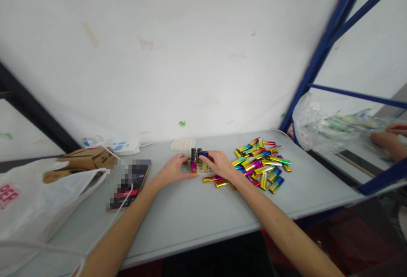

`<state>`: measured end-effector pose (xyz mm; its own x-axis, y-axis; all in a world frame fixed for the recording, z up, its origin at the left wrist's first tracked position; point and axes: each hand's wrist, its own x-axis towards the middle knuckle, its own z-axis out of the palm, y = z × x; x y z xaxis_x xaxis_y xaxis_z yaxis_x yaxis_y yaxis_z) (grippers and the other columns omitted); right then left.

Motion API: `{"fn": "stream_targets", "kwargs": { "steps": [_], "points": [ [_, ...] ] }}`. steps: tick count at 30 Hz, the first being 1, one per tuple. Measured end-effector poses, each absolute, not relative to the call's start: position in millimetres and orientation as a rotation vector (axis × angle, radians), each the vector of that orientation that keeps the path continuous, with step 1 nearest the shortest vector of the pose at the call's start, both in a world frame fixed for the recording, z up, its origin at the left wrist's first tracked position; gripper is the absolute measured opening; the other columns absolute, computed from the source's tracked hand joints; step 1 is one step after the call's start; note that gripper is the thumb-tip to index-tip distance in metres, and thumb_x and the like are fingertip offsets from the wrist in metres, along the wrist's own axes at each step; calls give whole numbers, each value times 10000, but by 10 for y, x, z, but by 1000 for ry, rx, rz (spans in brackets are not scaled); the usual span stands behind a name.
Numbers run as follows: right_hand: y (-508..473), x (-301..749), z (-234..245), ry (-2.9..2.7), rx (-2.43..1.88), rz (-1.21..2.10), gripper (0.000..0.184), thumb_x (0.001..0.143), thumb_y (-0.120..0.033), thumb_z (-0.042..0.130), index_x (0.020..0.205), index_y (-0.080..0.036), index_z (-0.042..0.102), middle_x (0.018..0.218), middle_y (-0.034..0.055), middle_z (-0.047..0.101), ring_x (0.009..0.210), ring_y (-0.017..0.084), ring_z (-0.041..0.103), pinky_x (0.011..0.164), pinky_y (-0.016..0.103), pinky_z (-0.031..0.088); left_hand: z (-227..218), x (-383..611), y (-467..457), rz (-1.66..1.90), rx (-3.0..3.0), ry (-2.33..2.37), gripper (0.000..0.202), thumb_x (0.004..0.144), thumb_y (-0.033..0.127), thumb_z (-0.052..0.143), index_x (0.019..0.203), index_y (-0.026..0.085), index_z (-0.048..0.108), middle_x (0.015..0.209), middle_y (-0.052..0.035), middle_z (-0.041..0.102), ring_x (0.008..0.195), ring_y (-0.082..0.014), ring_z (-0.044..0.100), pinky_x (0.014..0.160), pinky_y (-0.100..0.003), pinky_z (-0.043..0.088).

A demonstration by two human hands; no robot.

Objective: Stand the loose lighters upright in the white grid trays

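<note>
Several lighters stand upright in a pale holed tray (200, 172), dark ends up; a purple-and-orange lighter (193, 166) is at the tray's left front. My left hand (174, 169) curls around the tray's left end, thumb along the front and fingers behind. At the right end, the fingers of my right hand (219, 162) close on a dark blue and yellow lighter (204, 160) at the tray. How far down it sits is hidden. Beneath and beyond my right wrist lies a loose pile of shiny multicoloured lighters (254, 164).
Behind is a second pale holed tray (183, 144). A phone-like dark panel (130, 186), a cardboard box (87, 158) and a white plastic bag (41, 200) lie left on the grey table (190, 222). Beyond the blue frame (318, 52), another person's hand (386, 141) touches clear plastic bags.
</note>
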<state>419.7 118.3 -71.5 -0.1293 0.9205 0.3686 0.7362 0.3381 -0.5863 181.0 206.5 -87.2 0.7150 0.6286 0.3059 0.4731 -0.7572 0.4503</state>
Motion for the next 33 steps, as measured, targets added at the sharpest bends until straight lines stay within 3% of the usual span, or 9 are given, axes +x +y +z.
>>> {"fn": "stream_targets", "kwargs": {
  "steps": [7, 12, 17, 22, 26, 29, 33],
  "points": [
    [1191, 4224, -712, -2046, -1503, 326, 304, 1078, -392, 652, 922, -144, 736, 838, 62, 744, 744, 162, 618, 729, 263, 414, -873, 1808, 2064, 603, 2609, 865, 602, 742, 705, 848, 1046, 188, 794, 990, -88, 724, 931, -289, 678, 889, -401, 565],
    [1162, 4188, -700, -2164, -1617, 158, 359, 1102, -475, 589, 1113, -144, 729, 1037, 135, 781, 904, 230, 726, 801, 292, 475, -866, 1810, 2063, 599, 2611, 857, 606, 738, 703, 852, 1042, 182, 795, 983, -90, 721, 933, -296, 677, 882, -408, 563],
    [1190, 4117, -739, -2200, -1723, 111, 420, 1091, -545, 567, 1182, -155, 693, 1082, 158, 772, 947, 260, 742, 833, 320, 503, -865, 1807, 2056, 616, 2609, 862, 586, 739, 707, 849, 1029, 200, 792, 991, -86, 733, 934, -288, 675, 885, -394, 565],
    [1161, 4222, -643, -2145, -1557, 277, 359, 1055, -499, 663, 1047, -147, 732, 970, 103, 768, 840, 207, 691, 775, 291, 476, -857, 1808, 2054, 602, 2604, 868, 588, 735, 704, 851, 1021, 194, 791, 979, -82, 728, 918, -286, 673, 875, -399, 564],
    [1032, 4462, -507, -2126, -1330, 728, 338, 958, -489, 763, 885, -158, 774, 742, 8, 721, 655, 148, 601, 632, 244, 424, -845, 1815, 2049, 623, 2599, 866, 571, 724, 723, 847, 943, 200, 777, 937, -66, 713, 883, -273, 661, 843, -386, 568],
    [951, 4590, -457, -2166, -1314, 969, 259, 864, -432, 830, 870, -174, 814, 704, -14, 723, 611, 138, 593, 576, 231, 395, -839, 1817, 2038, 622, 2597, 862, 577, 720, 730, 844, 924, 195, 772, 933, -72, 709, 884, -275, 660, 840, -385, 566],
    [933, 4585, -468, -2302, -1379, 868, 122, 800, -284, 868, 872, -189, 840, 700, -28, 696, 626, 134, 582, 585, 230, 374, -847, 1812, 2036, 618, 2589, 870, 578, 727, 724, 843, 948, 194, 778, 948, -79, 712, 899, -281, 662, 853, -390, 563]
  ]
}}
